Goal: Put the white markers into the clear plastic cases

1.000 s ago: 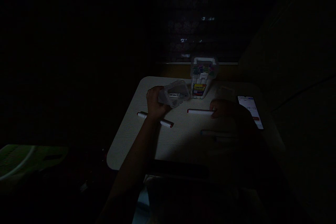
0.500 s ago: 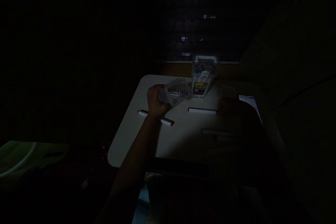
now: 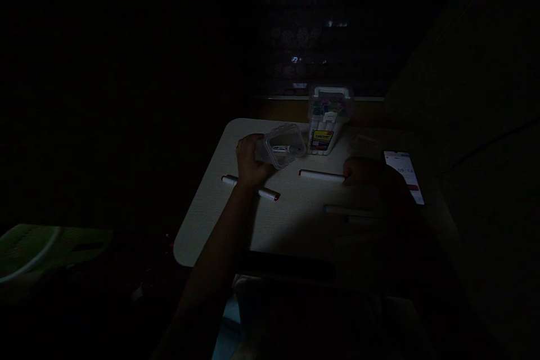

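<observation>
My left hand [image 3: 250, 161] is closed round a clear plastic box [image 3: 265, 153], tilted on its side with its open end facing right. Inside the box lies a white marker [image 3: 280, 149]. Dim in the shadow, my right hand [image 3: 358, 172] grips one end of a white marker with a red tip [image 3: 321, 176], which points left toward the box. Beneath my left wrist, white markers with red ends [image 3: 268, 194] rest on the table. Nearer me, a marker with a blue end [image 3: 348, 211] and others lie in shadow.
A clear carry case full of markers [image 3: 324, 124] stands upright at the table's back. To the right lies a lit phone [image 3: 404, 177], with a faint clear lid-like piece [image 3: 365, 142] behind it. The white table [image 3: 202, 219] has a rounded left corner. The room is very dark.
My right hand has moved slightly left with the red-tipped marker. More of the phone screen shows now. My left hand and the box have stayed in place.
</observation>
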A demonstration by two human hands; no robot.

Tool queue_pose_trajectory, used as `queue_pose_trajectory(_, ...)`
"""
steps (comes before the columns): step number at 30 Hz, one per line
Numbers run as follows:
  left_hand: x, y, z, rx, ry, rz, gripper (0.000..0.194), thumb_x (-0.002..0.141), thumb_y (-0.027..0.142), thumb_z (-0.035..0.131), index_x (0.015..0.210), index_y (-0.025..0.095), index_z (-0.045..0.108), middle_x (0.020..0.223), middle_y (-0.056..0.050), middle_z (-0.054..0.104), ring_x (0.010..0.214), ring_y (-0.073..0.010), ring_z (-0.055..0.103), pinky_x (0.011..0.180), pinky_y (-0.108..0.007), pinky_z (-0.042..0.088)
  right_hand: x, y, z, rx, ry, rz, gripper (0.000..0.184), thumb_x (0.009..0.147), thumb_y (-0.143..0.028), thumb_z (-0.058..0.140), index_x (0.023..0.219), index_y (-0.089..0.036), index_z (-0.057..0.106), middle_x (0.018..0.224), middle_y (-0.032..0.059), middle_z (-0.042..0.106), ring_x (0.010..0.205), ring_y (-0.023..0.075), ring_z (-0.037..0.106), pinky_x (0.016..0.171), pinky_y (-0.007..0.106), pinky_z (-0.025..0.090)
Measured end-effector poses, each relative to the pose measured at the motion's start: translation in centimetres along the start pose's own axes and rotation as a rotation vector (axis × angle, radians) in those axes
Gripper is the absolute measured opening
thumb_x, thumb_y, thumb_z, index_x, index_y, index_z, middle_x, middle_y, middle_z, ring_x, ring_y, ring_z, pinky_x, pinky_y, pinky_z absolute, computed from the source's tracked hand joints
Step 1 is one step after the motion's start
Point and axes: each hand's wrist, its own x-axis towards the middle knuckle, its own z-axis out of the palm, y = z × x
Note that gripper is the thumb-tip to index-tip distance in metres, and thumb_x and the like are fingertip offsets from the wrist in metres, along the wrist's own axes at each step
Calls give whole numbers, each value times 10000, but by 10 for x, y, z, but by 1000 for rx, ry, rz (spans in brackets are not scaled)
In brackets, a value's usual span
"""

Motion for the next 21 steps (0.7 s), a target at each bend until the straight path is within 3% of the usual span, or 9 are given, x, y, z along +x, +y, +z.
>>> queue_pose_trajectory(3, 0, 1, 0, 16, -4, -16, 674, 583, 531, 786, 1132, 241, 524, 1097, -94, 624, 1028, -305, 583, 882, -489, 465, 4, 0, 3, 15, -46, 13, 218, 725, -311, 751, 876, -163, 699, 928, 61, 698, 813, 193, 657, 662, 261, 479)
queue_pose_trajectory(14, -1, 0, 0, -4, 6, 28, 642, 647, 567, 733, 1141, 208, 534, 1103, -105, 621, 1027, -293, 568, 877, -480, 457, -5, -14, -12, 102, 69, -9, 160, 746, -256, 648, 863, -158, 698, 905, 71, 717, 812, 186, 667, 650, 243, 468)
queue_pose_trajectory(21, 0, 3, -1, 8, 1, 10, 651, 617, 525, 759, 1137, 210, 525, 1097, -108, 622, 1026, -292, 565, 884, -490, 457, -14, -16, -17, 136, 374, -113, 179, 780, -274, 600, 885, -180, 711, 901, 50, 733, 831, 183, 675, 707, 266, 485)
